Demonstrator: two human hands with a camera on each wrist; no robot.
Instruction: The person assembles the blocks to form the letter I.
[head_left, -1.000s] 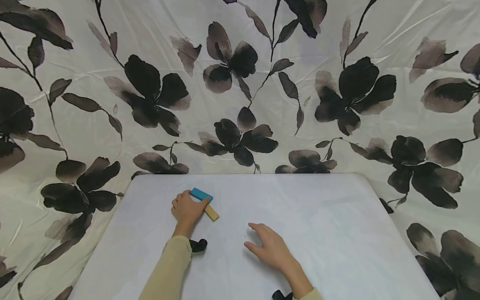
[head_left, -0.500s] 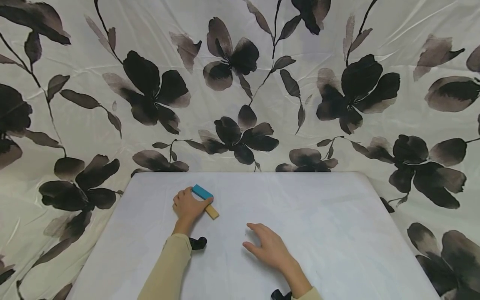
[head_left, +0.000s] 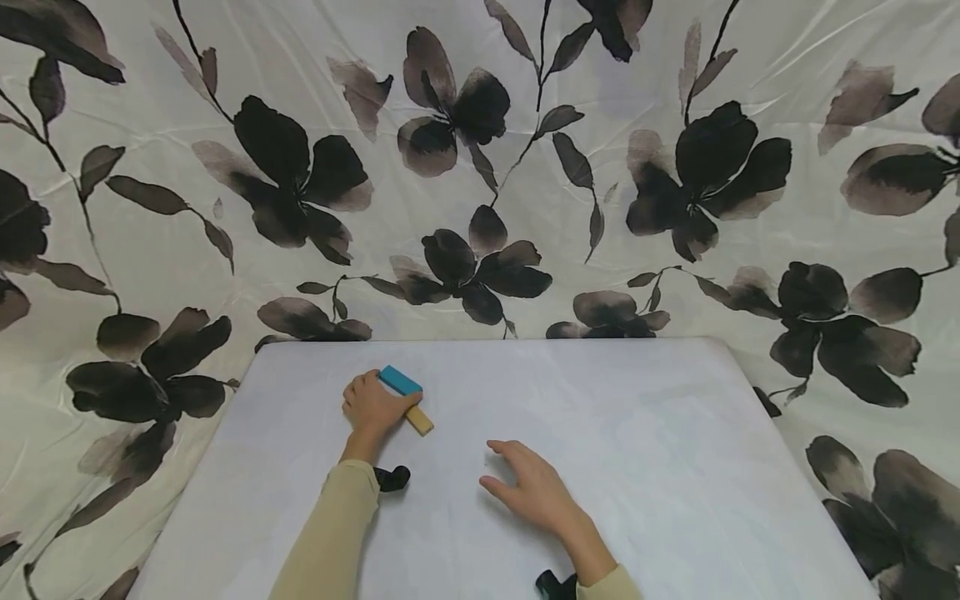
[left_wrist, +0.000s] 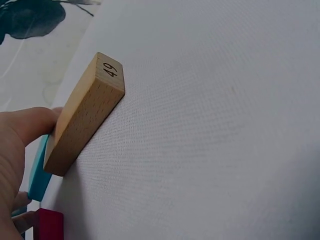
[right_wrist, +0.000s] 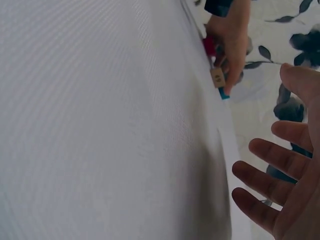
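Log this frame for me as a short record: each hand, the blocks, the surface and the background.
Left hand: pinches the blue block
Right hand: fingers spread, holding nothing
Wooden block: end marked 49, beside left thumb
Red block: by left hand; not visible in head view
Surface: white tabletop
Background: floral cloth

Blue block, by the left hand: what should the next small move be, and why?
Perhaps firm up the grip of the left hand on the blue block before shifting anything: the hand spans it, the wooden block and red block sit close by and could get bumped, and the right hand, open and apart from the blocks, holds nothing.
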